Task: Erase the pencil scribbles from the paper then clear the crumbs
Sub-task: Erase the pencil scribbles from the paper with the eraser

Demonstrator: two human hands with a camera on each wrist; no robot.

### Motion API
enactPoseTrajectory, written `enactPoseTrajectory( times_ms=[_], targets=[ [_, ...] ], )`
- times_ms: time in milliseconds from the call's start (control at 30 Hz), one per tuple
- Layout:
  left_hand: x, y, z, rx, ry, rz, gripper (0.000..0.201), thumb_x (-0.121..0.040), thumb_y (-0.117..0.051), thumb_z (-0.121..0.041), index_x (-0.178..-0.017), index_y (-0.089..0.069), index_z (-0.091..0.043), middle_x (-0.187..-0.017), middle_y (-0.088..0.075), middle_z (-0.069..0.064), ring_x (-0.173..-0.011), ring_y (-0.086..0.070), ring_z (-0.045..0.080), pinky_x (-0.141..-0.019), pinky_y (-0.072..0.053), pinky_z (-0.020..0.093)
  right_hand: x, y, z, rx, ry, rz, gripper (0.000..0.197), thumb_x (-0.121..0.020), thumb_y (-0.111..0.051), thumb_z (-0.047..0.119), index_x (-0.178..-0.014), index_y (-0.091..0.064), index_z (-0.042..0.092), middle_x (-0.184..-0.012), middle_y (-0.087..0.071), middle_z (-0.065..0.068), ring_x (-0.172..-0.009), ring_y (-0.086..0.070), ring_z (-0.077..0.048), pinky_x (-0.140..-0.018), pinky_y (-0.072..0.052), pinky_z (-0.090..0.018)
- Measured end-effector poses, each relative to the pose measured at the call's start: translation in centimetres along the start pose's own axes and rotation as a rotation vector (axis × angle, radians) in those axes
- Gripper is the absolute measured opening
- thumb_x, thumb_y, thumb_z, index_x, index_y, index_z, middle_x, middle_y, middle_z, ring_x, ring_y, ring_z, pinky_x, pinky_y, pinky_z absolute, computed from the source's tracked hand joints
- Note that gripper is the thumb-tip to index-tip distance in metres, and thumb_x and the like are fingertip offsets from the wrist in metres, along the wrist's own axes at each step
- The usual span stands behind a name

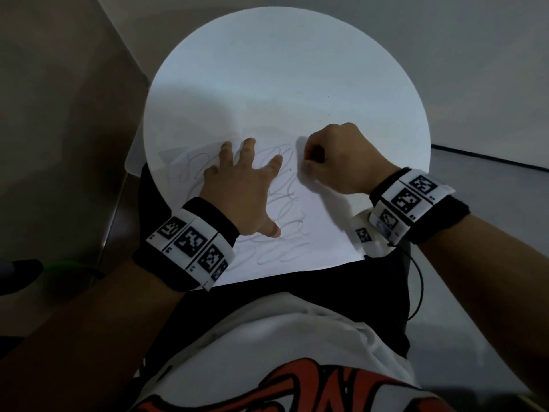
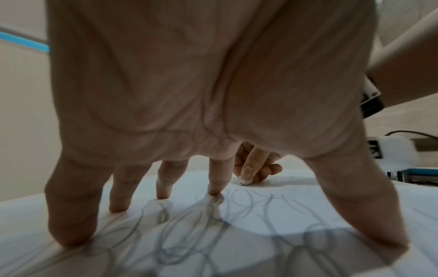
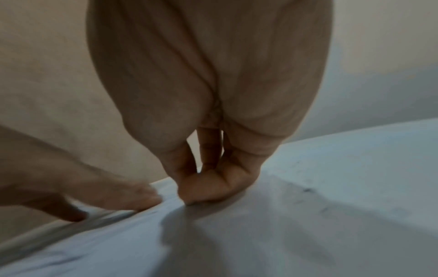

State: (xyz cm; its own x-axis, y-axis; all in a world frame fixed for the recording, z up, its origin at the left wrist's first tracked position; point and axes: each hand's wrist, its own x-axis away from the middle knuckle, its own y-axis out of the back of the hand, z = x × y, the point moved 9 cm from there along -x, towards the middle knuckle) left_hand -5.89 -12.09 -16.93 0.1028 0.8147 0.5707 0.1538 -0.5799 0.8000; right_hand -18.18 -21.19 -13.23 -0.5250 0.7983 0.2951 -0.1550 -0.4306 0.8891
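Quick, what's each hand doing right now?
Left hand: open, fingers spread, pressing the paper.
Right hand: fingers curled; whether they pinch anything cannot be told.

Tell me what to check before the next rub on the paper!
1. Paper lies flat on the round table: ok.
2. Left hand presses the paper with spread fingers: ok.
3. Right hand is down at the paper, fingers bunched: ok.
4. Eraser really in the right hand: cannot tell, hidden.
5. Pencil scribbles gone: not ok, plenty remain.
6. Crumbs cleared: not ok, dark specks lie on the table.
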Motion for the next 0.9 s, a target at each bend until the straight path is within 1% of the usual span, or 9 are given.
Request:
enactPoseTrajectory(
  times_ms=[100,233,367,433,500,600,667,800,900],
  targets=[
    [0.0,0.1,0.1,-0.004,0.002,-0.002,0.128,-0.064,-0.081,-0.070,-0.159,-0.001,-0.040,-0.167,0.014,0.009,-0.151,0.007,0.047,-0.115,-0.023,0.063,-0.1,1.1,-1.1,-0.023,-0.055,-0.054,0.013,-0.084,-0.065,0.017,-0.079,-0.072,0.007,-0.074,-0.070,-0.007,-0.073,-0.064,-0.025,-0.068,-0.050,-0.032],
    [0.0,0.0,0.0,-0.008,0.000,-0.008,0.128,-0.064,-0.081,-0.070,-0.159,-0.001,-0.040,-0.167,0.013,0.009,-0.151,0.007,0.047,-0.115,-0.024,0.063,0.0,-0.1,0.6,0.045,0.032,0.017,0.015,-0.082,-0.064,0.019,-0.076,-0.071,0.008,-0.072,-0.070,-0.009,-0.072,-0.064,-0.028,-0.068,-0.050,-0.033],
    [0.1,0.0,0.3,0.009,0.007,0.004,0.127,-0.064,-0.081,-0.070,-0.159,-0.001,-0.040,-0.167,0.015,0.009,-0.151,0.009,0.046,-0.116,-0.022,0.063,-0.6,3.1,-3.0,-0.043,-0.160,-0.089,0.012,-0.086,-0.066,0.017,-0.084,-0.073,0.007,-0.077,-0.071,-0.007,-0.076,-0.066,-0.024,-0.074,-0.057,-0.037],
    [0.0,0.1,0.1,0.010,0.003,0.010,0.128,-0.064,-0.082,-0.069,-0.159,-0.001,-0.040,-0.167,0.015,0.009,-0.151,0.009,0.047,-0.116,-0.022,0.064,-1.0,3.6,-2.8,-0.093,-0.155,-0.122,0.013,-0.090,-0.066,0.019,-0.087,-0.073,0.008,-0.078,-0.071,-0.006,-0.076,-0.068,-0.023,-0.075,-0.058,-0.036],
    [0.0,0.1,0.2,0.007,-0.001,0.009,0.128,-0.064,-0.081,-0.070,-0.159,0.000,-0.039,-0.166,0.015,0.010,-0.151,0.009,0.048,-0.115,-0.022,0.064,-1.5,2.6,-0.7,-0.101,-0.083,-0.101,0.015,-0.090,-0.067,0.021,-0.085,-0.072,0.008,-0.078,-0.071,-0.004,-0.076,-0.068,-0.021,-0.073,-0.057,-0.034],
    [0.1,0.1,0.1,0.002,0.000,0.006,0.128,-0.065,-0.081,-0.070,-0.159,0.000,-0.039,-0.166,0.015,0.010,-0.151,0.008,0.048,-0.115,-0.022,0.064,-2.0,1.6,-0.3,-0.080,-0.109,-0.050,0.015,-0.087,-0.066,0.020,-0.082,-0.073,0.008,-0.077,-0.071,-0.004,-0.079,-0.068,-0.021,-0.070,-0.055,-0.031],
    [0.1,0.1,0.2,0.003,0.000,0.005,0.128,-0.064,-0.081,-0.070,-0.159,0.000,-0.040,-0.167,0.015,0.009,-0.151,0.008,0.048,-0.115,-0.023,0.064,-2.3,2.0,-1.0,-0.102,-0.173,-0.070,0.015,-0.086,-0.066,0.020,-0.080,-0.074,0.008,-0.078,-0.073,-0.006,-0.079,-0.068,-0.022,-0.073,-0.058,-0.034],
    [0.0,0.1,0.1,0.009,-0.001,0.004,0.128,-0.064,-0.081,-0.070,-0.159,0.000,-0.040,-0.166,0.015,0.009,-0.151,0.008,0.048,-0.116,-0.022,0.064,-2.2,1.3,0.0,-0.068,-0.116,-0.051,0.015,-0.085,-0.064,0.017,-0.080,-0.073,0.005,-0.078,-0.072,-0.008,-0.078,-0.068,-0.023,-0.069,-0.058,-0.034],
    [0.1,0.0,0.1,0.017,0.002,0.012,0.128,-0.065,-0.081,-0.069,-0.159,0.000,-0.040,-0.167,0.016,0.009,-0.151,0.009,0.047,-0.116,-0.021,0.063,-2.0,2.2,-1.8,-0.100,-0.215,-0.068,0.016,-0.085,-0.066,0.018,-0.081,-0.074,0.005,-0.080,-0.073,-0.011,-0.079,-0.069,-0.025,-0.075,-0.060,-0.040]
  ],
)
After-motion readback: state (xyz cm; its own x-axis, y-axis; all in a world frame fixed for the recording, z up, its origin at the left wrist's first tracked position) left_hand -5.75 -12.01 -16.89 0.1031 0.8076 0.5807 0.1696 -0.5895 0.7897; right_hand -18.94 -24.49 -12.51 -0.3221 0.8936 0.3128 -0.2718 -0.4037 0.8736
